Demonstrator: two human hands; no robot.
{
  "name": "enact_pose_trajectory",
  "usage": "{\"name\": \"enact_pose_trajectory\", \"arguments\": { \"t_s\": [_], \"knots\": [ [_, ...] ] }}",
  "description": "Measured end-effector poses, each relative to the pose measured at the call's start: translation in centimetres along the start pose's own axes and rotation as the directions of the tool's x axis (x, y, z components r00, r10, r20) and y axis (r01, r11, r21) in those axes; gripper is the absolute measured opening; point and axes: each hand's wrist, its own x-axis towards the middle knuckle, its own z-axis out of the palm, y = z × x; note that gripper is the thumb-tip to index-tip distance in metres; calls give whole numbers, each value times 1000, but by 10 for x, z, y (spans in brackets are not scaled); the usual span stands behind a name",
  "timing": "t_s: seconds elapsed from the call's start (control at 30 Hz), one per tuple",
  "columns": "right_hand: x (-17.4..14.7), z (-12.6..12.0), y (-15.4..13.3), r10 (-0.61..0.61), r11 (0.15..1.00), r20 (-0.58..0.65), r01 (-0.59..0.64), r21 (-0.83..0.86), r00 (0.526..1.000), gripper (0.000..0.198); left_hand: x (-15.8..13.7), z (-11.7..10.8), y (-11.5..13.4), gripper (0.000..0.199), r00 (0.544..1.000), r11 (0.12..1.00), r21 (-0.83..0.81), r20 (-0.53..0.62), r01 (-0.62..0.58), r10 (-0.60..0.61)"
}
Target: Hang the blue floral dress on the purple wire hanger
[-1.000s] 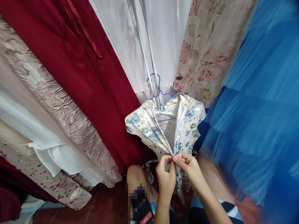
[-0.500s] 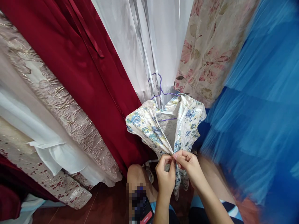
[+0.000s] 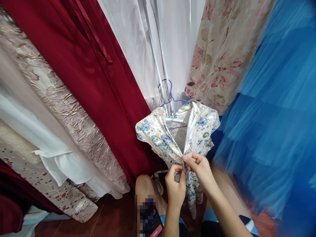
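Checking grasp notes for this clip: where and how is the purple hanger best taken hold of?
The purple hanger is probably best pinched at its neck, just below the hook, from the picture's upper right: it is bare there above the floral garment, while pale straps run close on the picture's left.

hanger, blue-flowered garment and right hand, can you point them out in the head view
Hanger point(image 3: 171, 97): head view, on the purple wire where the hook meets the shoulders.
Blue-flowered garment point(image 3: 165, 138): head view, on the panel at picture-left of the opening.
Right hand point(image 3: 199, 165): head view, on its back.
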Motion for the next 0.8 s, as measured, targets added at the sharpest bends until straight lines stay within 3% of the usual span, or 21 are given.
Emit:
{"name": "enact_pose_trajectory", "arguments": {
  "t_s": [0.3, 0.57, 0.8],
  "knots": [
    [8, 7, -5, -39, 999, -18, 38, -34, 999, 25, -1, -6, -1, 9, 1000, 998, 57, -4, 3, -3],
    [27, 14, -26, -113, 991, 20, 114, -70, 993, 28, 1, -7, -4, 11, 1000, 997, 72, -9, 3, -2],
    [40, 30, -36, -88, 995, 10, 88, 50, 996, 30, 2, -9, -7, 12, 999, 995, 99, -38, -12, 16]
  ]
}}
